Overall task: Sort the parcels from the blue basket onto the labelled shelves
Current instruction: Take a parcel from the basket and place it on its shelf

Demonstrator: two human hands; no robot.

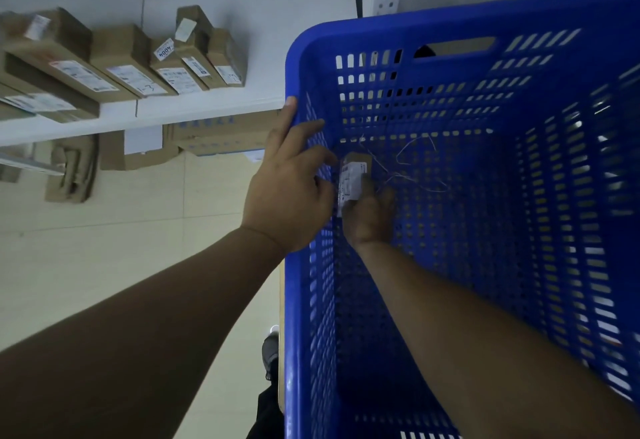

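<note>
In the blue basket (293, 300), the right hand (369, 219) is gripping a parcel (352, 179); the left hand (287, 193) is touching its rim.

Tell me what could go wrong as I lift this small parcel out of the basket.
1. The right hand grips the small parcel only by its near end, deep in the blue basket; it could slip on the way up.
2. Loose thin threads lie beside the parcel and might snag the fingers or come along.
3. The left hand only rests at the rim, so the basket may shift.
</note>
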